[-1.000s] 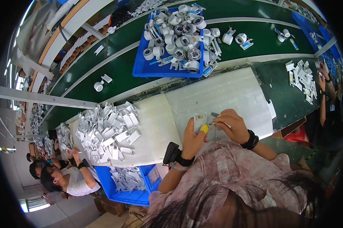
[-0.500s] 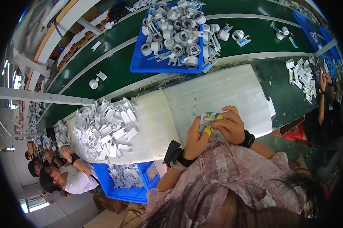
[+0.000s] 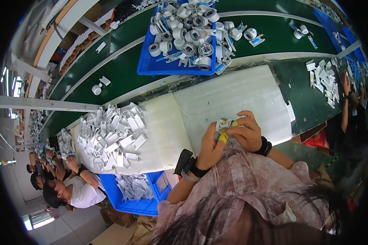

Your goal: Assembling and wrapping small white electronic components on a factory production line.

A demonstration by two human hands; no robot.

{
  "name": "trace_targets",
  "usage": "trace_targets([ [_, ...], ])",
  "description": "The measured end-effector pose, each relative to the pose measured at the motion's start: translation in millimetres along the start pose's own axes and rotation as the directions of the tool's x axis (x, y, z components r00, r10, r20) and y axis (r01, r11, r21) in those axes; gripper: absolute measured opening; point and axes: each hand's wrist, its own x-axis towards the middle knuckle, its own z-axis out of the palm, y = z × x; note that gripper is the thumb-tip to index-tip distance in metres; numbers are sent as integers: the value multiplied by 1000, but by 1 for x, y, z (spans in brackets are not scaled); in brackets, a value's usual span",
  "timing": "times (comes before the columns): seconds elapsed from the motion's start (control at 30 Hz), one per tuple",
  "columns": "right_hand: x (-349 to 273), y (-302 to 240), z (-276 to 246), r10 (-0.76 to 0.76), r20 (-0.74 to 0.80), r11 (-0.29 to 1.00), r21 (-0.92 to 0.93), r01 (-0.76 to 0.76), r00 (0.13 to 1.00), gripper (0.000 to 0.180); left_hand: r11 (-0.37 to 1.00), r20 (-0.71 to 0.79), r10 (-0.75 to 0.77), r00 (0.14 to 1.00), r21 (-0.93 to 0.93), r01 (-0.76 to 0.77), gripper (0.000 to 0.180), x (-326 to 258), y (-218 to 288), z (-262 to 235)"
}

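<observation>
My left hand (image 3: 209,149) is closed on a small white part (image 3: 219,123), held up in front of me above the near edge of the pale mat (image 3: 237,92). My right hand (image 3: 249,134) meets it from the other side — I cannot tell whether those fingers clamp it. Just beyond lies a thin tool (image 3: 207,112); leftward, a heap of white pieces (image 3: 110,136); farther off, a loaded blue tray (image 3: 151,68).

Held piece (image 3: 219,123) looks plastic, upper blue bin (image 3: 151,68) smooth plastic too, green surface (image 3: 122,75) kinda glossy, mat (image 3: 241,94) shiny, shirt (image 3: 245,179) matt cloth.
</observation>
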Motion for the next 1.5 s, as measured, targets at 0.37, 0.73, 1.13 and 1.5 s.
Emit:
trace_targets([
  [0.37, -2, -1, 2, 55, -18, 998, -10, -55, 998, 18, 995, 81, 29, 996, 97, -37, 34, -1, 7, -6],
  [0.73, 1, -2, 1, 34, 23, 999, 5, -34, 999, 18, 998, -35, 7, 999, 55, -5, 29, -4, -12, -3],
  [1.13, 14, -10, 1, -18, 70, 993, -111, 26, 997, 21, 962, -12, 109, 994, 254, -103, 19, 2, -6, -3],
  [1.5, 9, 2, 2, -56, 75, 996, -63, 60, 996, 22, 974, -21, 103, 994, 204, -96, 16, 4, -19, 0],
])
